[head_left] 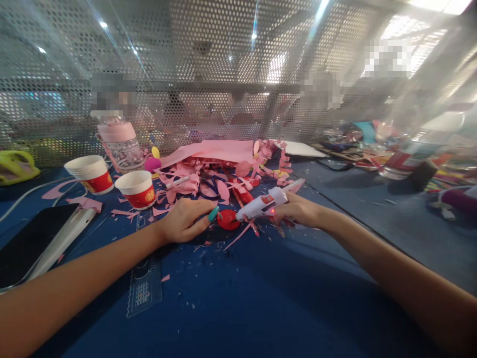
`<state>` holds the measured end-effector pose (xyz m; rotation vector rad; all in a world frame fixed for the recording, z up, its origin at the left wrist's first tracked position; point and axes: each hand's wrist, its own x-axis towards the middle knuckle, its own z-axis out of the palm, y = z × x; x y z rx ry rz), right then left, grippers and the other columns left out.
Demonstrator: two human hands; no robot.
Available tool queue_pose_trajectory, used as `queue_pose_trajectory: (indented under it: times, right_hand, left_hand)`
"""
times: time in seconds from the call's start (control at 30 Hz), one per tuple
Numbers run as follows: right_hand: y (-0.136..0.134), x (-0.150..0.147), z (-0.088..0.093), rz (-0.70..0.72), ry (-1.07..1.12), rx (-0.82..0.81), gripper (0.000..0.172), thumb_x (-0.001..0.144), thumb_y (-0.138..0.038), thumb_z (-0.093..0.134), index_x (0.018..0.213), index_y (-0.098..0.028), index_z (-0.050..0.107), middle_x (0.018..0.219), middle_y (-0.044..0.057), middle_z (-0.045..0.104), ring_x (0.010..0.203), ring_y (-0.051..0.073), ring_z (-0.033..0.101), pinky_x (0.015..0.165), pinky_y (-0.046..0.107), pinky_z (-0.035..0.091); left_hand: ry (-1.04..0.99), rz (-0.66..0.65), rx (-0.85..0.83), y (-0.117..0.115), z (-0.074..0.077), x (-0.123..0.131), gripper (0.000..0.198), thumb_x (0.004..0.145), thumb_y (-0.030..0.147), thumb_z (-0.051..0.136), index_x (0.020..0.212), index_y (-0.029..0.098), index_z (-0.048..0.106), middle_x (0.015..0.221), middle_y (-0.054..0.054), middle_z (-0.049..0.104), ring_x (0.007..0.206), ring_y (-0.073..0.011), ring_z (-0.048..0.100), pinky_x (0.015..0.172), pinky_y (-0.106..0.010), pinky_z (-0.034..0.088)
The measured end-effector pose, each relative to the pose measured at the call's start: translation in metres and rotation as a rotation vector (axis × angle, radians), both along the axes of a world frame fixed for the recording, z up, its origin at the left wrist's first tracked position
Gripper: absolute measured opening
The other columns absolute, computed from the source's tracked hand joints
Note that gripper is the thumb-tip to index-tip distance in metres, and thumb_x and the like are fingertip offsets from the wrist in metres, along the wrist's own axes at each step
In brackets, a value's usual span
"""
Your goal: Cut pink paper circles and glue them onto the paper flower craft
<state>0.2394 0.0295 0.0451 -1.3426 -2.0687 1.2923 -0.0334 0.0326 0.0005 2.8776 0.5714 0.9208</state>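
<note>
My right hand (294, 209) grips a white glue gun (261, 204) with a small red light glowing near its handle. The gun's nozzle points left and meets the right edge of a round red disc (228, 222); whether it touches the surface I cannot tell. From the other side, my left hand (188, 219) pinches the disc's left edge between thumb and fingers, a teal nail showing. Just behind the disc are dark-handled scissors (209, 186) and a heap of pink paper scraps (182, 184).
Two paper cups (136, 191) and a pink-lidded bottle (118, 141) stand at left, near a phone (32, 238). A clear ruler (145, 288) lies below my left forearm. A perforated metal panel (208, 64) rises behind; bags and clutter (402, 149) sit at right.
</note>
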Motion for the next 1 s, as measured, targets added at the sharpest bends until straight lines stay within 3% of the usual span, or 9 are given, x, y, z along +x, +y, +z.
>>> queue_pose_trajectory:
  times: [0.7, 1.0]
  right_hand:
    - [-0.0014, -0.0004, 0.0007, -0.008, -0.017, 0.035, 0.012, 0.054, -0.021, 0.046, 0.044, -0.017, 0.050, 0.037, -0.001, 0.051, 0.031, 0.009, 0.042, 0.028, 0.020, 0.031]
    - [-0.0025, -0.0030, -0.0034, 0.011, 0.010, 0.168, 0.016, 0.059, -0.020, 0.047, 0.043, -0.018, 0.047, 0.035, -0.003, 0.044, 0.033, 0.008, 0.038, 0.032, 0.020, 0.026]
  left_hand:
    - [0.004, 0.002, 0.018, 0.0005, -0.0008, -0.0006, 0.027, 0.089, 0.026, 0.028, 0.094, 0.015, 0.052, 0.071, -0.005, 0.062, 0.062, -0.0143, 0.058, 0.055, -0.026, 0.045]
    - [0.000, -0.005, -0.001, 0.0015, -0.0025, -0.0007, 0.028, 0.089, 0.027, 0.028, 0.094, 0.014, 0.052, 0.071, -0.005, 0.062, 0.060, -0.0149, 0.058, 0.055, -0.027, 0.045]
